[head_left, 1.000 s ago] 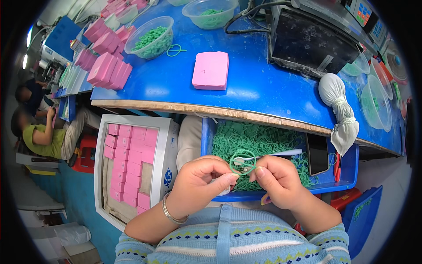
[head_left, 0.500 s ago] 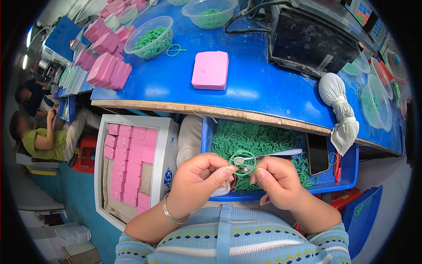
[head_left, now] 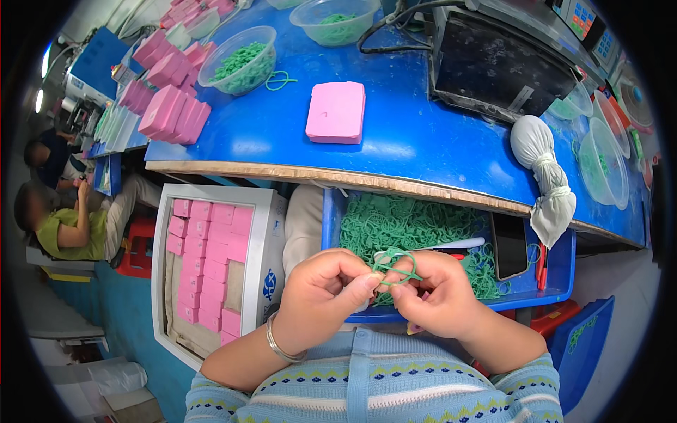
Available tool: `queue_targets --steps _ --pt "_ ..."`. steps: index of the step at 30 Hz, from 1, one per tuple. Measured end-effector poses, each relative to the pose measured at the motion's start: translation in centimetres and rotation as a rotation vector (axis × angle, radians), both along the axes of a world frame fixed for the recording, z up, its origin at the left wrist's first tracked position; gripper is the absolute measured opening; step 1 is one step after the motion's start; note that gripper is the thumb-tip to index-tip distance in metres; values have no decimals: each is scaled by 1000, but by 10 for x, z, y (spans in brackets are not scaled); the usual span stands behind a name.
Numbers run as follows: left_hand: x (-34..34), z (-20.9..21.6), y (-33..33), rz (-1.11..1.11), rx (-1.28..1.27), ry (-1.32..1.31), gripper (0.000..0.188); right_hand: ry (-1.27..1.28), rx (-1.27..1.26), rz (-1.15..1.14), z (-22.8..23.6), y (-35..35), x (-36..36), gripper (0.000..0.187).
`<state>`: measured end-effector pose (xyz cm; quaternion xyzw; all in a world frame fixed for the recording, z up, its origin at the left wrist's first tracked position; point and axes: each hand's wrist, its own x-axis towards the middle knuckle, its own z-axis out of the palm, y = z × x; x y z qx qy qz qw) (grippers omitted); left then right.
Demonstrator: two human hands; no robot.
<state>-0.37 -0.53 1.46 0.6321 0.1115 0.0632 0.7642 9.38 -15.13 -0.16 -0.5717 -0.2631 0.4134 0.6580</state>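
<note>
Between my fingertips a thin green ring [head_left: 403, 271], rubbery in look, is stretched into a crossed loop. My left hand [head_left: 330, 285] pinches its left side with thumb and forefinger; a silver bangle circles that wrist. My right hand [head_left: 436, 292] is closed on its right side, the thumb pressed to the fingers. Both hands hover over the front edge of a blue tray [head_left: 564, 275] heaped with tangled green rings [head_left: 402, 218]. Just behind the fingers lies a white-handled tool [head_left: 451, 244], its near end hidden by my hands.
A dark phone [head_left: 509, 245] and red-handled tool [head_left: 541, 268] lie in the tray. To the left, a grey-framed box [head_left: 257, 254] holds pink blocks. One pink block [head_left: 336, 113] and a clear bowl [head_left: 240, 63] of green pieces stand on the blue table [head_left: 282, 134]. Two people sit far left.
My hands have drawn closer together. The green ring has gone from an open round loop to a crossed, twisted one. The seated person in green has shifted an arm.
</note>
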Motion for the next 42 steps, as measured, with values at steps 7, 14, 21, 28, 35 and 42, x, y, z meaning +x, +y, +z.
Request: queue_targets --steps 7,14,21,28,35,42 --pt "-1 -2 0 -8 38 -3 4 -80 -17 -4 -3 -2 0 7" --pt "-2 -2 2 -16 -136 38 5 -236 54 2 -7 -2 2 14" --pt "-1 0 3 7 -164 56 5 -246 48 -38 -6 -4 1 11" --pt "-1 1 1 -5 -193 75 4 -277 -8 -29 -2 -3 1 9" --pt "-2 2 0 16 -159 81 4 -168 -4 22 1 -4 4 6" --pt "-2 1 2 30 -152 80 4 48 53 29 -3 -6 3 7"
